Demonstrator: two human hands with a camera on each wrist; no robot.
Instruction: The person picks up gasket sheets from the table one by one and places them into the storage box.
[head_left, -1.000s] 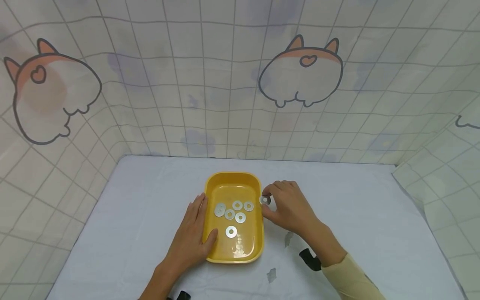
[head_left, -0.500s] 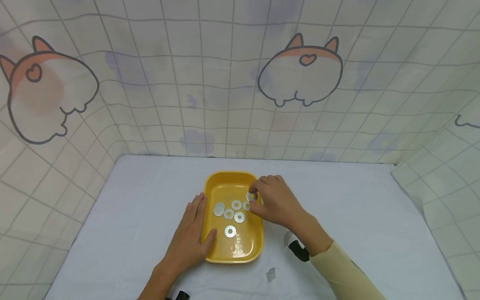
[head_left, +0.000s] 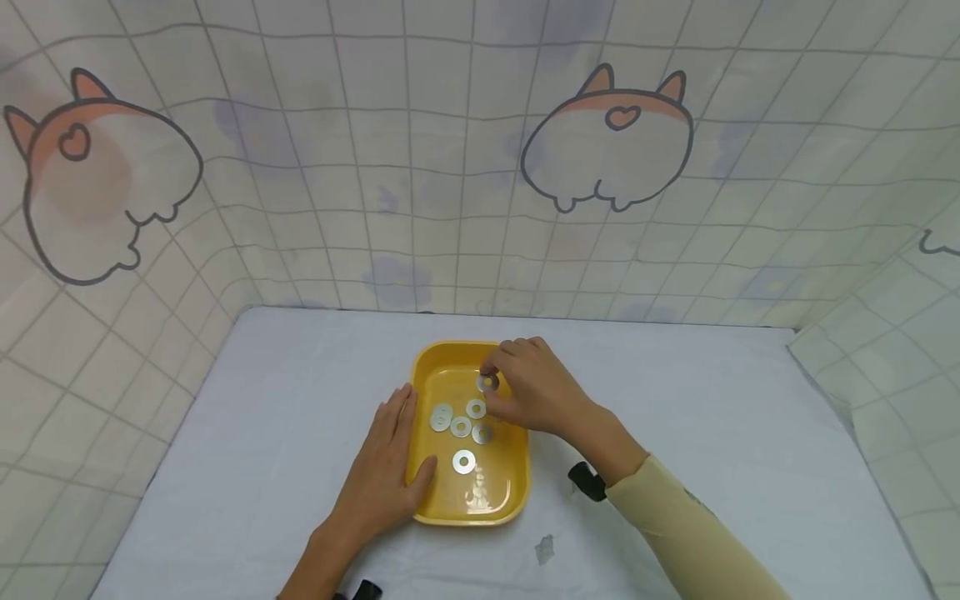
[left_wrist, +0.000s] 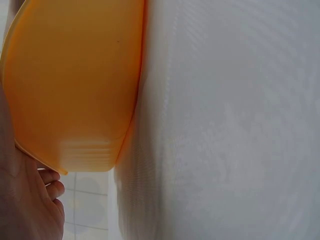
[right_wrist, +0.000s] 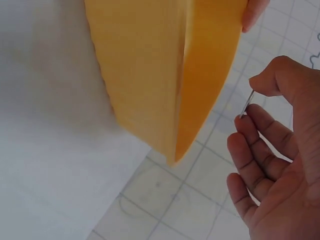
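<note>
A yellow tray lies on the white-covered table with several flat metal washers inside it. Two of the washers at the left overlap. My right hand is over the tray's upper right part and pinches one washer between thumb and fingers. In the right wrist view this washer is edge-on, above the rim of the tray. My left hand rests along the tray's left rim, fingers straight and thumb over the edge. The left wrist view shows the tray's outer wall beside the hand.
White cloth covers the table. A small grey patch shows on it at the lower right of the tray. Behind stands a tile-patterned curtain with cartoon animal prints. Black straps sit at the wrists.
My right hand has moved left with the pinched washer, from beside the tray's right rim to over its inside. The left hand and the tray have stayed in place.
</note>
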